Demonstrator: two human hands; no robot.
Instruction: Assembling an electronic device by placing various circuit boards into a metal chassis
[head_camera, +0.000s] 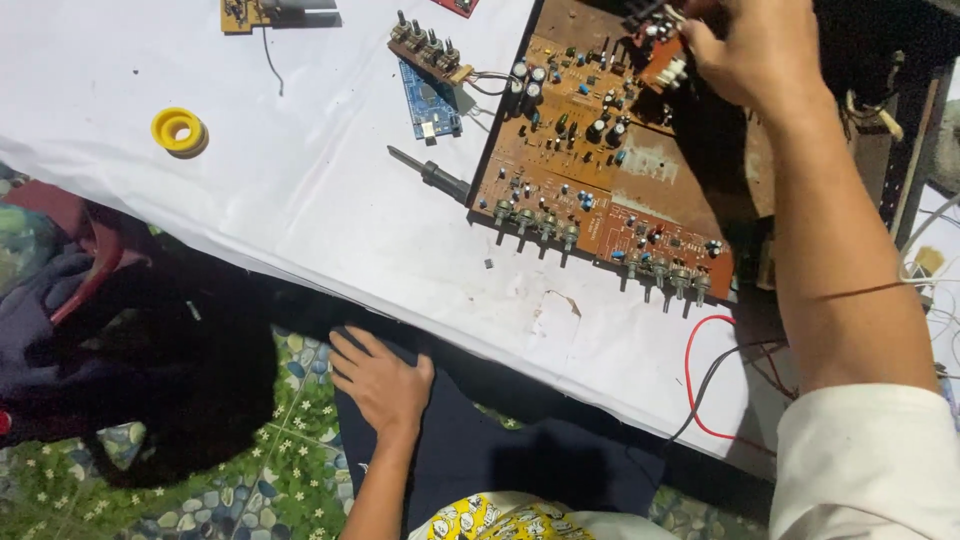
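Hands at work over a stripped amplifier: the right hand (745, 50), at one o'clock, reaches to the far end of a large brown circuit board (640, 165), fingers curled and pinched around a small red-and-white part (665, 62) at the board's top edge; whether it is gripped fast or only touched cannot be told. The board lies tilted on a white sheet (300, 200), a row of knob shafts (600, 255) lining its near edge; red and black wires (715, 385) trail from it at five o'clock. The left hand (380, 380), at seven o'clock, rests flat and open, fingers spread, on dark blue cloth (480, 450) below the sheet's edge, holding nothing. At twelve o'clock sits a small blue board (430, 100) beside a strip of controls (428, 45); just beside the big board's left edge lies a dark-handled tool (430, 172); a yellow tape roll (178, 130) sits well apart at ten o'clock.
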